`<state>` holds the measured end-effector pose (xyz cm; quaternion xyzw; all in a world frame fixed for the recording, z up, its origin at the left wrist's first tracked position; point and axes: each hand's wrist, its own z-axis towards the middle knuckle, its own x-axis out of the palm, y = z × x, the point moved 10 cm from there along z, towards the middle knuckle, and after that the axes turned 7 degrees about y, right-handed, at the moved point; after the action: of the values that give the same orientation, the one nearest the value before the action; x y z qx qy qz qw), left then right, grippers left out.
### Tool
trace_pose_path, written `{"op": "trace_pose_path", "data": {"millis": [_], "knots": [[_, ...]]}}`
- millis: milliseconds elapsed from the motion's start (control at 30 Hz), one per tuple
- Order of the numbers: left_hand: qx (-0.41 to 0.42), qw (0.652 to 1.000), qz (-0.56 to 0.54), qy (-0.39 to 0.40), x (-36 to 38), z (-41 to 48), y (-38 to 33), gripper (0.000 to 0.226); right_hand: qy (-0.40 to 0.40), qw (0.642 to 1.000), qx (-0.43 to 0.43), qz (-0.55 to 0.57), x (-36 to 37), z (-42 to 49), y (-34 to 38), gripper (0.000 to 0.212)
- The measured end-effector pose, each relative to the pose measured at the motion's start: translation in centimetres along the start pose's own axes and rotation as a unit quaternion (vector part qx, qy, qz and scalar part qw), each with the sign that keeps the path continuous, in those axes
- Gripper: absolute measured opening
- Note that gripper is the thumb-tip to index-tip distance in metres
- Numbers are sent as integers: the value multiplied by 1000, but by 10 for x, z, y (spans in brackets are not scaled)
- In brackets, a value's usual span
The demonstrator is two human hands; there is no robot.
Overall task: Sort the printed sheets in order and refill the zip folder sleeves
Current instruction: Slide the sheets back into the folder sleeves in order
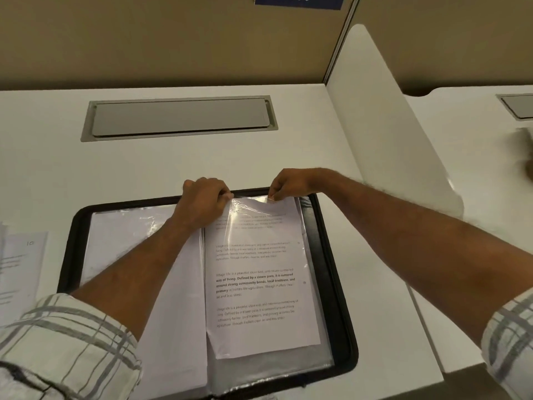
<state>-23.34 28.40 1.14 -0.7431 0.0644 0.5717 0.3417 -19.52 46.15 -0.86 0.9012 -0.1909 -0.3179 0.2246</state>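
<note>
A black zip folder (pixel 337 284) lies open on the white desk (pixel 173 163), with clear plastic sleeves on both halves. A printed sheet (pixel 259 284) with paragraphs of text lies slightly askew over the right-hand sleeve (pixel 314 359), its top tucked under the crinkled plastic. My left hand (pixel 204 200) grips the sleeve's top edge near the folder's spine. My right hand (pixel 288 184) pinches the top edge of the sleeve or sheet further right; which one I cannot tell. The left half holds filled sleeves (pixel 124 232) under my left forearm.
More printed sheets (pixel 20 264) lie on the desk at the left edge. A grey cable hatch (pixel 178 116) is set into the desk behind the folder. A white divider panel (pixel 389 116) stands to the right, with another desk beyond it.
</note>
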Motion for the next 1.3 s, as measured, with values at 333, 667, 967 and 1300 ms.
{"op": "trace_pose_path", "data": {"millis": [333, 667, 967, 1300], "knots": [[-13, 999, 23, -24, -2, -4, -4, 21, 17, 999, 40, -1, 16, -11, -3, 25], [11, 996, -22, -86, -3, -53, -10, 33, -157, 905, -7, 395, 20, -62, -29, 36], [9, 999, 4, -53, 43, -150, -15, 37, -206, 845, 14, 494, 90, -103, -64, 42], [34, 998, 44, 24, 79, -195, -36, 64, -241, 882, 30, 405, 157, -134, -54, 28]]}}
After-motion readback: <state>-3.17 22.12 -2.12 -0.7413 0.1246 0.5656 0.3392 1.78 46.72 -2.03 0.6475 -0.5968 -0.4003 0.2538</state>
